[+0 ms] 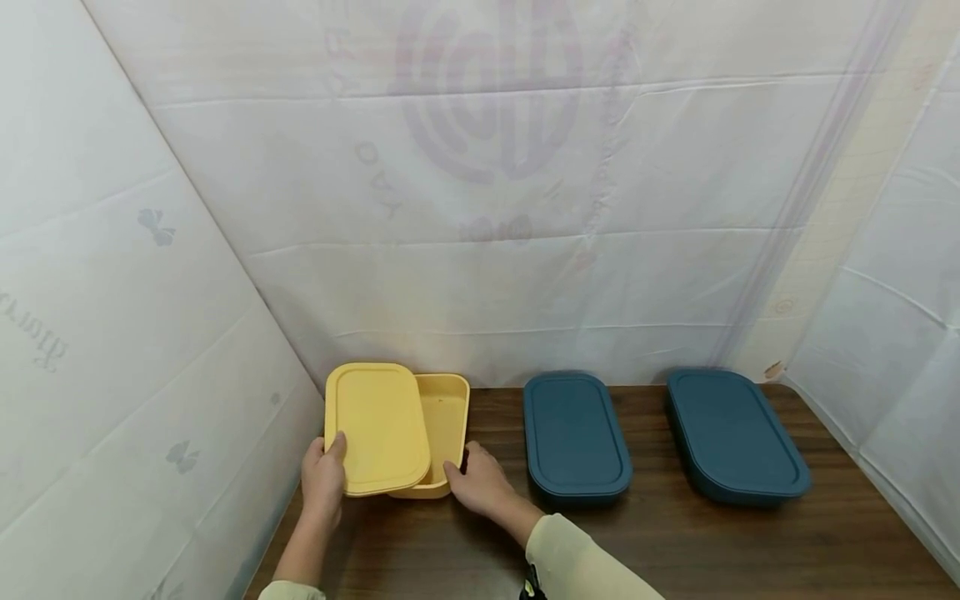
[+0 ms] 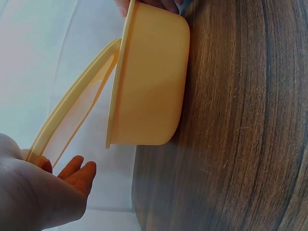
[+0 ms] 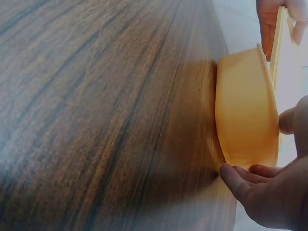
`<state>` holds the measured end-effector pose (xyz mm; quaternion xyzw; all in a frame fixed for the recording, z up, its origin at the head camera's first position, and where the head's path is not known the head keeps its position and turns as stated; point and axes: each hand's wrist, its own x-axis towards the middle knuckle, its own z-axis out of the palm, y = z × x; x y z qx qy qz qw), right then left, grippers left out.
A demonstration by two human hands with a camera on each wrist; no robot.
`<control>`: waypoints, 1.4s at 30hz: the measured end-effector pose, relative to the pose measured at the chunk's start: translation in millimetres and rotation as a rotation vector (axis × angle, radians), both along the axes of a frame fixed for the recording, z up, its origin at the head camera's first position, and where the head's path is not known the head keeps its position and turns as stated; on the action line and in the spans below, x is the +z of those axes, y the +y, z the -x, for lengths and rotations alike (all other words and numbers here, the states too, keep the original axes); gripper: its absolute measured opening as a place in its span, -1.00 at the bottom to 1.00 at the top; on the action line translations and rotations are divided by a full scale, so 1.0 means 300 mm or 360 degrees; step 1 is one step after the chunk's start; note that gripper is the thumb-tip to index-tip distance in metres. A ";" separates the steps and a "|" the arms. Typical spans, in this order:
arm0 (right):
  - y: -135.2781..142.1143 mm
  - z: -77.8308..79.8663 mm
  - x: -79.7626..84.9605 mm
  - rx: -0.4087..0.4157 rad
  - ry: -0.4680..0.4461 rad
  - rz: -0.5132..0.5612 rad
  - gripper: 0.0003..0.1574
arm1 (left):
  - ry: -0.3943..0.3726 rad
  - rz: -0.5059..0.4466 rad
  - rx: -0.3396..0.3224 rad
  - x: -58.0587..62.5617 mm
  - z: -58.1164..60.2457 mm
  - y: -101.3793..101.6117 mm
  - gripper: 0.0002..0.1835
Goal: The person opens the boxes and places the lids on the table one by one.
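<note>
A yellow lid point(image 1: 378, 425) is raised at its left side and lies slantwise over the left part of a yellow food container point(image 1: 447, 417). My left hand point(image 1: 324, 477) pinches the lid's left edge, thumb on top. In the left wrist view, the lid point(image 2: 72, 103) tilts, its far edge touching or close to the container's rim, with a gap below. My right hand point(image 1: 480, 482) grips the container's right wall near the front corner, thumb at the rim; in the right wrist view, its fingers point(image 3: 236, 185) lie against the outer wall.
Two dark blue lidded containers, a middle one point(image 1: 577, 437) and a right one point(image 1: 738, 437), stand on the brown wooden table point(image 1: 652, 550). White cloth walls point(image 1: 480, 275) close off the back and both sides.
</note>
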<state>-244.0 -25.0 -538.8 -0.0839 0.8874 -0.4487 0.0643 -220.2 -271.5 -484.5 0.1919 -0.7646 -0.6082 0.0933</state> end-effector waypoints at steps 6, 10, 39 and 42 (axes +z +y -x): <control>0.015 -0.011 0.021 -0.0027 0.0012 0.0014 -0.55 | 0.0002 -0.0029 0.0032 0.014 -0.007 -0.005 -0.54; 0.016 -0.012 0.018 -0.0029 0.0013 0.0006 -0.48 | 0.0041 -0.0062 0.0065 0.025 -0.009 -0.006 -0.55; 0.009 -0.025 0.007 -0.0061 -0.0338 0.0422 -0.46 | 0.0334 -0.0152 0.0444 0.076 -0.002 -0.051 -0.64; 0.008 -0.030 0.003 -0.0048 -0.0362 0.0442 -0.46 | 0.0348 -0.0157 0.0493 0.079 -0.005 -0.057 -0.67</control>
